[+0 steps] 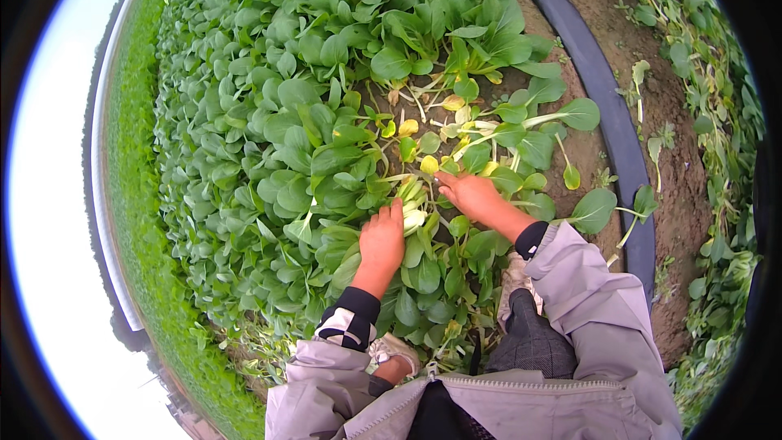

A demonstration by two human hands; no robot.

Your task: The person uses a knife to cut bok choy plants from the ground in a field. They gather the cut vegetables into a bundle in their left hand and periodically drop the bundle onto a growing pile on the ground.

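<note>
My left hand (pixel 383 237) holds the side of a bok choy plant (pixel 413 205), its fingers close together along the pale stalks and its thumb hidden. The plant is tilted, so its whitish base shows, with green leaves spreading below. To the right, my right hand (pixel 471 194) is bent low over the soil, just apart from the stalks. A small shiny spot shows at its fingertips; whether this is a blade, I cannot tell. Cut leaves with white stems (pixel 528 128) lie beyond the right hand, and a yellow leaf (pixel 429 164) lies close to its fingertips.
Dense bok choy (pixel 293 134) fills the bed ahead and to the left. A dark, flat irrigation hose (pixel 611 110) curves along bare soil (pixel 675 195) at right. Wilted plants (pixel 715 153) line the far right. My shoes (pixel 394 351) stand among the leaves.
</note>
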